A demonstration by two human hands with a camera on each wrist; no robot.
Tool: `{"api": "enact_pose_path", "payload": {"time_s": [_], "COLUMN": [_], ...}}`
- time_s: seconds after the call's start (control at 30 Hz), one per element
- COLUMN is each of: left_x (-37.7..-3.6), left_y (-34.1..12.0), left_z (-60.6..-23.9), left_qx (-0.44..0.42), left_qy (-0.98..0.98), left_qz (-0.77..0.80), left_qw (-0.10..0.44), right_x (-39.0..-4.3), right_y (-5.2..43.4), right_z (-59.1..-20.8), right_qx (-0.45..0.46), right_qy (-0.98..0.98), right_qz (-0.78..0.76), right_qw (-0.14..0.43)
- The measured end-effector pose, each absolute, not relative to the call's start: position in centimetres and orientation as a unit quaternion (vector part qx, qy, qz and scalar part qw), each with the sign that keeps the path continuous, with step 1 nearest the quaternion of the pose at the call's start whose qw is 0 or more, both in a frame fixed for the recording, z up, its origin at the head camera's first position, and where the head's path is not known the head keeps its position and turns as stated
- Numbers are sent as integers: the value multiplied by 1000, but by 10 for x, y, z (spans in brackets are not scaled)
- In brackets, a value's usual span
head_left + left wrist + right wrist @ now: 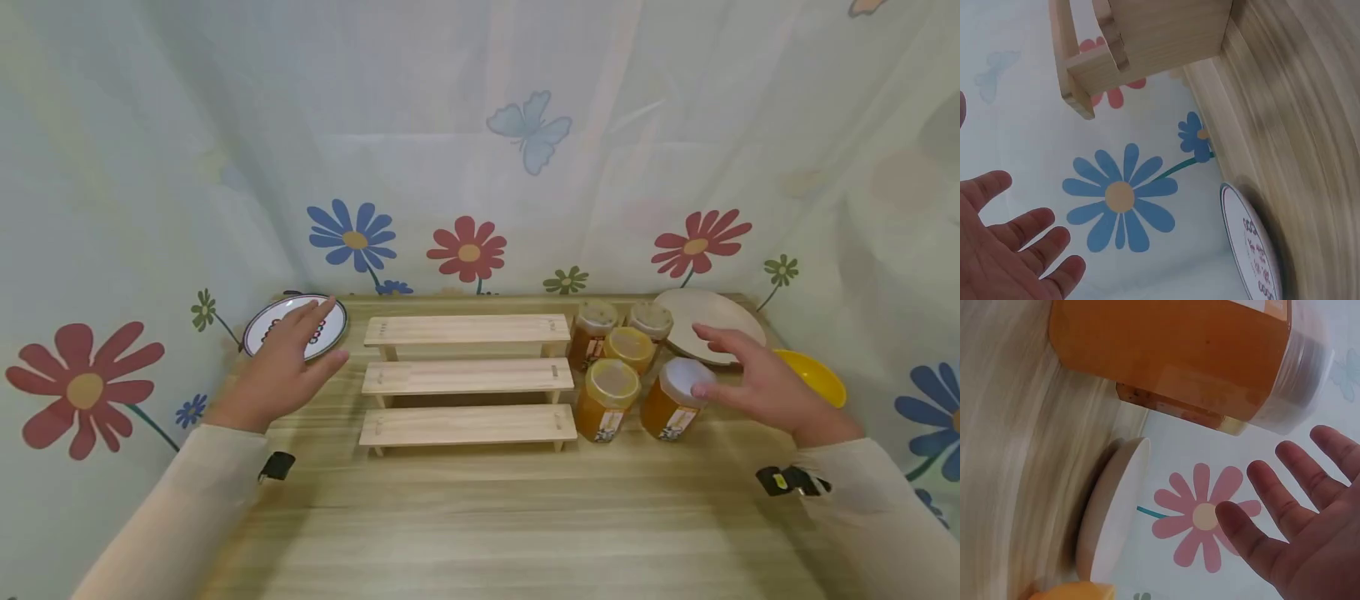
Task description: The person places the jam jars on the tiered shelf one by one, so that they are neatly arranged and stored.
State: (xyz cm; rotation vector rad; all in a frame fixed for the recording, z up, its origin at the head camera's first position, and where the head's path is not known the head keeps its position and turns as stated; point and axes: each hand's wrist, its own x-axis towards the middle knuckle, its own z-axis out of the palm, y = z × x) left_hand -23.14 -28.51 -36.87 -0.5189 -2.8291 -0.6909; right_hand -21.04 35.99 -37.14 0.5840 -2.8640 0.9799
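My left hand [288,367] hovers with loosely spread fingers in front of a white plate [258,335] with a printed pattern and dark rim. Nothing is in that hand [1019,250]. On the other side, my right hand [765,383] is held beside a honey jar [669,407] with a white lid, thumb overlapping the lid's edge in the head view. In the right wrist view its relaxed fingers [1272,494] are apart from the jar [1172,350]. Several more amber jars with yellowish lids, such as the front one [609,400], stand to the left of it.
A three-step wooden stand [468,377] occupies the middle of the wooden table [480,525]. Behind the right hand lies a beige round plate [731,321], with a yellow bowl [819,379] at the right edge. A flower-printed curtain [420,167] encloses the back and sides.
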Motion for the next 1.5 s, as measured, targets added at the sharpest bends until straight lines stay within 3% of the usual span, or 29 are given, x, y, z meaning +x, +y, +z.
{"api": "enact_pose_path", "payload": {"time_s": [0.47,1.27,1.5], "left_x": [-250,-276,-279], "left_y": [-265,-221,-215], "left_z": [-403,-431,-438], "left_qx": [-172,-75,-61], "left_qy": [-902,-829,-815], "left_qz": [-373,-546,-566], "left_qw": [131,97,107], "right_x": [-207,-209,-210], "right_y": [362,360,361], "right_z": [-389,-403,-404], "right_qx": [171,179,170], "right_qy": [-924,-904,-904], "right_qz": [343,388,390], "right_qw": [2,-2,-30]}}
